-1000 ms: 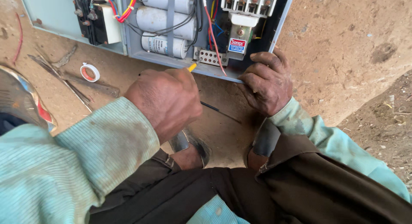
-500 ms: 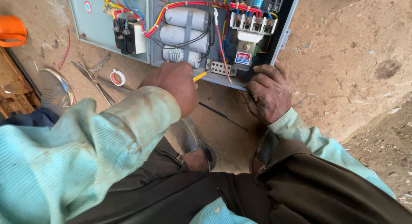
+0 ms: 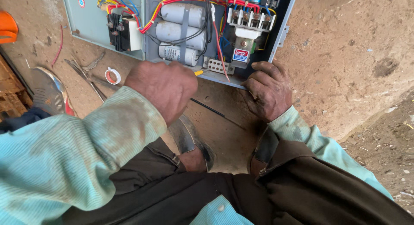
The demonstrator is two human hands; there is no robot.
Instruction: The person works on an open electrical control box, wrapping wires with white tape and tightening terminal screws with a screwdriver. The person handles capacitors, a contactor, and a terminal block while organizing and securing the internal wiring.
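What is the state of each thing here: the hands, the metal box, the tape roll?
Left hand: closed around a yellow-tipped tool.
Right hand: gripping the lower edge of the box.
Electrical box: open, lying on the ground, wiring exposed.
Tape roll: flat on the ground, untouched.
Pliers: on the ground, unused.

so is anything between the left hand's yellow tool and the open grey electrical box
Nothing visible. The left hand holds the yellow-tipped tool with its tip right at the lower edge of the open grey metal electrical box, below the grey cylinders. The right hand grips that edge further right, clear of the tool.
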